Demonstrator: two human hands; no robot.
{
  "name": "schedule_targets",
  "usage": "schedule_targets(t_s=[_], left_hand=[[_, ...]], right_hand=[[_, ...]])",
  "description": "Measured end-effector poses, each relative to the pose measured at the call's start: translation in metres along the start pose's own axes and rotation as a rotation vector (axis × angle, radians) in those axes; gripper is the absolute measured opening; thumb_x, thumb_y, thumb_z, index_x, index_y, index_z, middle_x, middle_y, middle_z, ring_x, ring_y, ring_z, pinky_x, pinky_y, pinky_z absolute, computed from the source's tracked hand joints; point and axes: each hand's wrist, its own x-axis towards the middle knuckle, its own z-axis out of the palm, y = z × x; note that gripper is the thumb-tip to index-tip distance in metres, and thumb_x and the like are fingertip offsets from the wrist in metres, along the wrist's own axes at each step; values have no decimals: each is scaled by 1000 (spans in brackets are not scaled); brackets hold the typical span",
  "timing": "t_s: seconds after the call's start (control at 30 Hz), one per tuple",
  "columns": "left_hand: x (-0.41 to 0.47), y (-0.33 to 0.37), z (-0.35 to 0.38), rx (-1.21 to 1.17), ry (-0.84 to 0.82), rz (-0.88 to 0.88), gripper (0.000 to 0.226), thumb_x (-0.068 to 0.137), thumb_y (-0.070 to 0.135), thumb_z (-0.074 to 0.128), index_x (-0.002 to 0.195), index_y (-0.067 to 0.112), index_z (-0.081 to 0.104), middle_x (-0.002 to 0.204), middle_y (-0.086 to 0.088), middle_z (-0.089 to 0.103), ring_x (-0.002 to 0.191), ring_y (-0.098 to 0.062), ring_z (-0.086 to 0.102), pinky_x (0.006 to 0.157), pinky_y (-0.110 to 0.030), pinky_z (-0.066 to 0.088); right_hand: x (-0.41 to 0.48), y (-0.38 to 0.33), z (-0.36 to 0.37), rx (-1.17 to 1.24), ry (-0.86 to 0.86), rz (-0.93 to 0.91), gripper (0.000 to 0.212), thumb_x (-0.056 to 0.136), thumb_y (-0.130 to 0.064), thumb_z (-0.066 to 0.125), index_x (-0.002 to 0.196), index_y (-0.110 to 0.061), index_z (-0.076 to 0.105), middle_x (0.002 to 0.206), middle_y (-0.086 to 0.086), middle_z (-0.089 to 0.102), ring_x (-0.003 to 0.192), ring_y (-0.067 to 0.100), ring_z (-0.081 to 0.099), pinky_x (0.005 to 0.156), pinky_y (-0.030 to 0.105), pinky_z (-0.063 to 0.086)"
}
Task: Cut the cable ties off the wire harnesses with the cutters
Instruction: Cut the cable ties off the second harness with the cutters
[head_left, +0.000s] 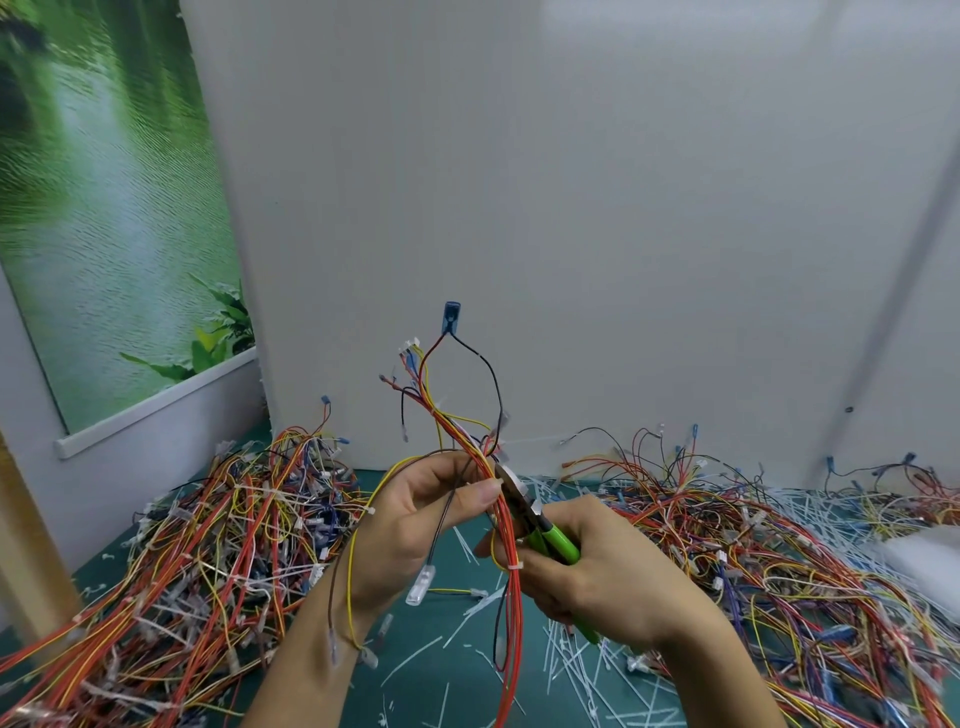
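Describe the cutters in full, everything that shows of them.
The cutters have bright green handles, plastic by their look, a dark joint and a short bare-metal head. The right hand grips the handles, one green end sticking out below the palm. The tool is tilted, head up and to the left, its tip against the red and yellow wires of the harness that the left hand holds upright. Whether the blades are open cannot be told.
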Motion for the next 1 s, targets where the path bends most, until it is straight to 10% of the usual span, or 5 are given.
schedule_targets(t_s=[0.77,1.0], left_hand=[[-2,7,3,86,-102,61,30,91,16,60,118,13,72,127,-11,70,125,-28,62,110,-40,44],[-3,2,-1,-14,-99,90,21,85,13,55,90,8,74,107,-21,70,115,-33,61,103,-51,46]], right_hand=[[8,-1,1,351,483,-163,24,98,-33,67,86,-13,70,62,3,59,60,20,58,62,35,51],[9,2,-4,376,614,-51,31,82,-45,75,95,-17,73,69,-5,67,67,9,63,65,23,56]])
